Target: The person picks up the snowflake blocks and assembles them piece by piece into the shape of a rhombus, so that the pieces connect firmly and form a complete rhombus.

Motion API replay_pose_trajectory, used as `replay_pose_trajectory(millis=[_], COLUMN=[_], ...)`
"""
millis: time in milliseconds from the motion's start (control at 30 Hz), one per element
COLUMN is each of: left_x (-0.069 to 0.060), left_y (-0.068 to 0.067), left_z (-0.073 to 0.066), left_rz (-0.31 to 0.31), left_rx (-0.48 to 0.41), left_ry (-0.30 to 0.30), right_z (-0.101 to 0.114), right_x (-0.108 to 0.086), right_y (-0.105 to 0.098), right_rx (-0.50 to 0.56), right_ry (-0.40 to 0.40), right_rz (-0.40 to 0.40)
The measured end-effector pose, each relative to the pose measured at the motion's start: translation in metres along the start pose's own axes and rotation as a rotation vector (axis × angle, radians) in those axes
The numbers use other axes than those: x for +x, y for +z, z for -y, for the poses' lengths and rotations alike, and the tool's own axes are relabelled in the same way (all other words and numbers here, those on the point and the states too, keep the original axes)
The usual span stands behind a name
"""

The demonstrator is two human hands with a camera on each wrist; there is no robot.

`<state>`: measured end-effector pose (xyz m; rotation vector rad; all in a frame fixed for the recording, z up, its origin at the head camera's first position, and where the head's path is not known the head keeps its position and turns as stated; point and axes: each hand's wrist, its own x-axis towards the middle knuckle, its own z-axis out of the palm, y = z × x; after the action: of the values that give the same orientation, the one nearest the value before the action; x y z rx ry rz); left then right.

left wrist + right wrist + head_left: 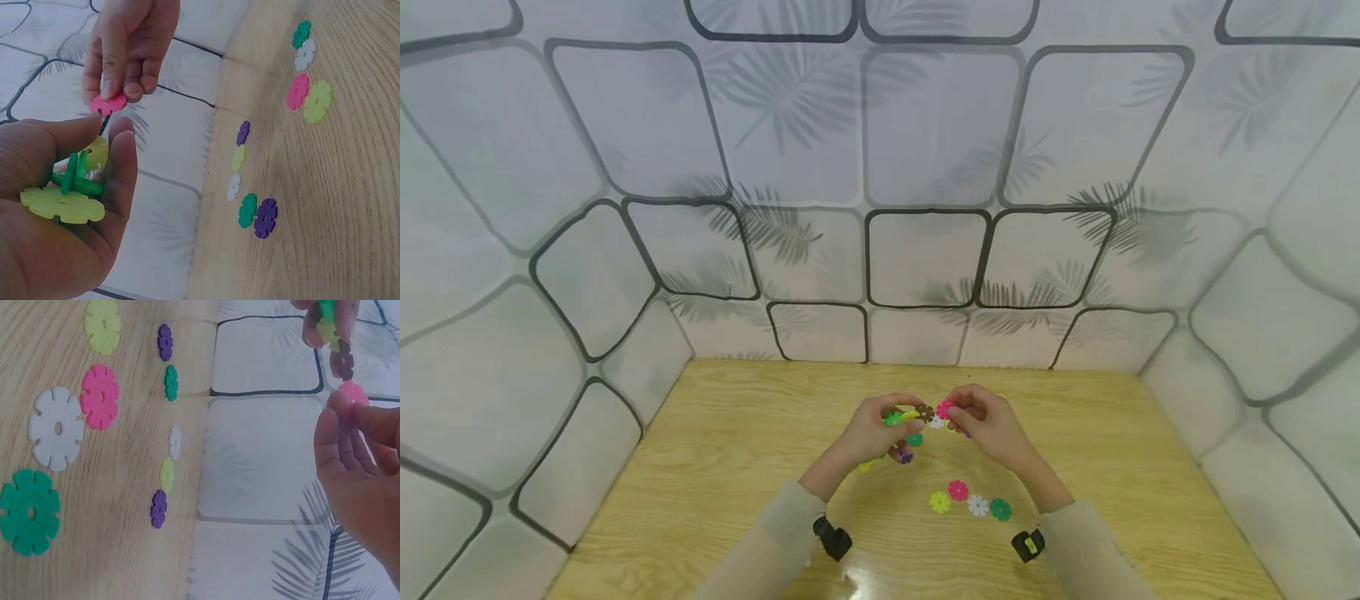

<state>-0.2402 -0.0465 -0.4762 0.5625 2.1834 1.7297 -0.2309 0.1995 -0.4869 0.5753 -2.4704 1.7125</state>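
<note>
My left hand [880, 429] holds a joined group of notched plastic discs, with green pieces [78, 181] and yellow ones [62, 205] in the palm. A brown disc [342, 364] sits at the end of that group, between thumb and fingers. Between thumb and fingertips, my right hand [992, 425] pinches a pink disc [354, 393]. The pink disc is close beside the brown one; whether they touch I cannot tell.
Nearer me on the wooden table [737, 467] lie a yellow disc [939, 502], a pink [958, 490], a white [977, 505] and a green [1000, 510]. Farther back, several more discs lie in a row, including a purple one [265, 218]. Patterned cloth walls surround the table.
</note>
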Motion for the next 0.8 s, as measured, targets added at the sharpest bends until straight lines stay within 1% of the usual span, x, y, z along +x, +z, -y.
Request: replay_pose_trajectory(millis=[133,267,467,800], left_x=[0.0002,0.0005,0.0003,-0.0023], left_y=[0.0002,0.0002,0.0001,0.0017], left_z=[0.0005,0.0012,0.0006,-0.004], left_rz=[0.005,0.012,0.022,0.052], left_rx=[-0.007,-0.009,-0.009,-0.021], left_ry=[0.002,0.002,0.001,-0.011], right_z=[0.001,0.0021,0.0032,0.0071], right_x=[-0.0011,-0.0017,-0.0027,-0.0042], right_y=[-0.0006,-0.0006,-0.0012,-0.0026], right_rx=[-0.006,-0.01,-0.036,-0.052], right_ry=[-0.028,-0.036,-0.035,-0.023], right_rz=[0.017,0.02,0.025,0.062])
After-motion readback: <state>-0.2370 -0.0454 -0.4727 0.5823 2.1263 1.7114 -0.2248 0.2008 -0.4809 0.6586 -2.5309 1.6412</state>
